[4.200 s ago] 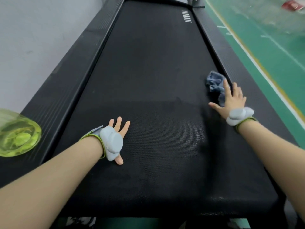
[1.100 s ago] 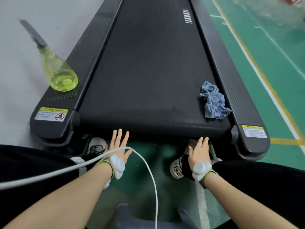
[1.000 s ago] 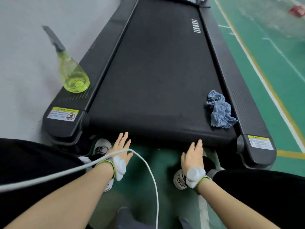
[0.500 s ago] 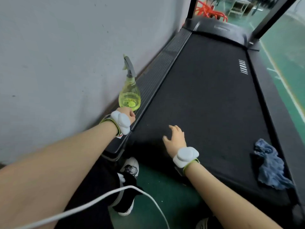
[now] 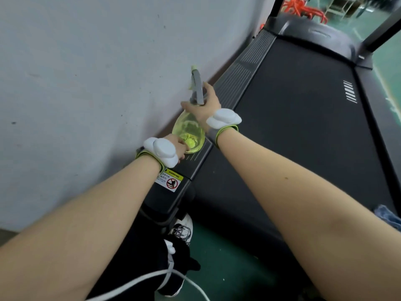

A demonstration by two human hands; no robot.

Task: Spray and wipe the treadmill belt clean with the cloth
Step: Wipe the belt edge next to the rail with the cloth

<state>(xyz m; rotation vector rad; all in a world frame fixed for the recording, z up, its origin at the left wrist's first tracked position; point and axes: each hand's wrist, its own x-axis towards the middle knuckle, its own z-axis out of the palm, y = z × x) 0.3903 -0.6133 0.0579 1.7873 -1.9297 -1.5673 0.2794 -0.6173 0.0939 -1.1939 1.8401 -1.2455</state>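
A yellow-green spray bottle (image 5: 189, 132) with a grey trigger head stands on the treadmill's left side rail (image 5: 236, 81). My left hand (image 5: 179, 146) grips the bottle's round base. My right hand (image 5: 205, 106) holds its neck just under the grey trigger head. The black treadmill belt (image 5: 303, 127) stretches away to the right of both hands. A crumpled blue cloth (image 5: 388, 217) lies at the belt's near right corner, partly hidden behind my right forearm and cut off by the frame edge.
A grey wall (image 5: 86, 83) runs close along the left of the treadmill. A warning sticker (image 5: 170, 182) marks the rail's near end. A white cable (image 5: 152, 279) crosses the green floor by my shoe (image 5: 181, 232). Treadmill uprights (image 5: 382, 33) and orange hoses (image 5: 303, 7) stand at the far end.
My right hand has left the belt and taken the bottle's neck. My left hand has closed round the bottle's base. The view has swung left, pushing the cloth to the right edge.
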